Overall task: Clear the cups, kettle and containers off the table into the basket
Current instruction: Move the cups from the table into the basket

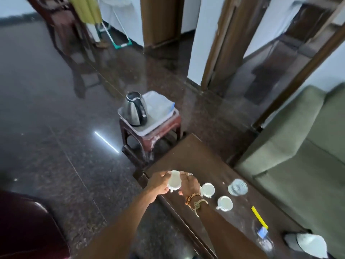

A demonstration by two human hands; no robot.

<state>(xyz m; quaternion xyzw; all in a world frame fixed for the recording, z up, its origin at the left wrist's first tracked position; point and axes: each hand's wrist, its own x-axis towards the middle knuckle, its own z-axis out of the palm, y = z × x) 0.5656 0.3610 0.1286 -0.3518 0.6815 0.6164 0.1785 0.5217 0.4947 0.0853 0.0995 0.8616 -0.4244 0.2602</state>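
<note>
Both hands, left hand and right hand, wrapped round white cup, lower centre, over table edge (two-handed for safe carry). Kettle already in basket, centre frame.

Materials and finishes
Kettle: brushed metal, glossy black plastic handle; cups: smooth white ceramic; surface: dark matt wood; floor: polished stone

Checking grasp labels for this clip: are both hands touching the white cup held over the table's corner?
Touching. The head view shows the left hand and the right hand wrapped around either side of the white cup, with no gap.
</note>
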